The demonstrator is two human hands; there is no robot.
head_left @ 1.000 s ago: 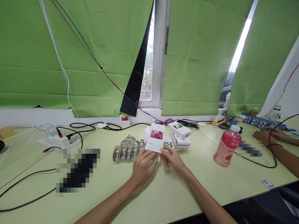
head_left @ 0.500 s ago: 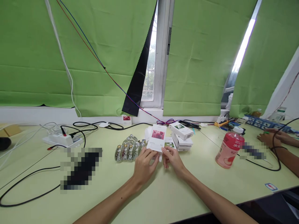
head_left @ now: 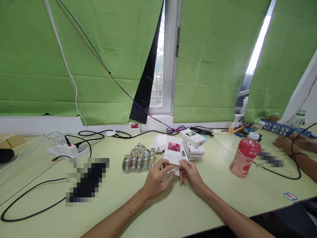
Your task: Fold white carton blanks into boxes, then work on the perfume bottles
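A small white box (head_left: 173, 151) with a picture of dark pink flowers stands tilted between my hands. My left hand (head_left: 158, 178) is at its lower left edge, thumb and index finger bent in at the near end. My right hand (head_left: 191, 175) pinches the lower right corner, the other fingers curled beneath. A white flap or paper piece (head_left: 176, 171) shows below the box, between the fingers. To the left lies a cluster of shiny silver, rounded items (head_left: 138, 160) in clear wrapping. Behind the held box are a white box (head_left: 160, 142) and stacked white boxes (head_left: 194, 150).
A pink drink bottle (head_left: 245, 156) stands to the right. Another person's hands (head_left: 284, 145) rest at the far right. A power strip (head_left: 65, 149) with cables lies at the left, near a blurred dark object (head_left: 88, 180). Another flower-picture box (head_left: 134, 127) stands by the wall.
Both hands and the box have moved slightly right and nearer to me. The left thumb and index finger have shifted at the box's near end. The camera view has shifted a little.
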